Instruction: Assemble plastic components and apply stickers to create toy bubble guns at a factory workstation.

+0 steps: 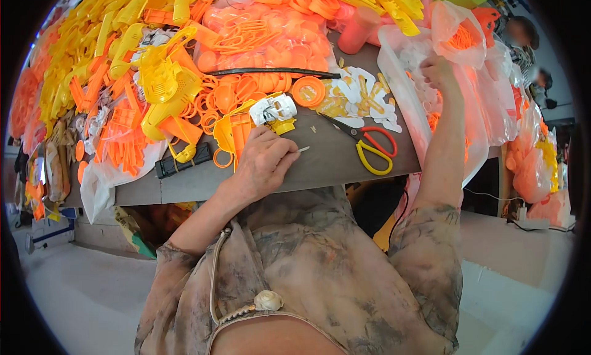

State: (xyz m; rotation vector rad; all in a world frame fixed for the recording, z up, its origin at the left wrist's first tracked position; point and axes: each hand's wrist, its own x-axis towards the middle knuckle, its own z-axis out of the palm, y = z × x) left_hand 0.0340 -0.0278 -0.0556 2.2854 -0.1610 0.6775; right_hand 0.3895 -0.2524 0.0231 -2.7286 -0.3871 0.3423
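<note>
Left hand is left of the scissors, thumb and fingers pinched on a thin white stick that pokes out toward them. A white plastic piece sits just past the knuckles, up and left of the scissors. Right hand is up and right of the scissors, over the clear bin, fingers curled in, but honestly it's so small from here I can't tell if they've got anything. Flat white pieces with yellow bits lie just beyond the scissors; any print on them is too tiny to read.
</note>
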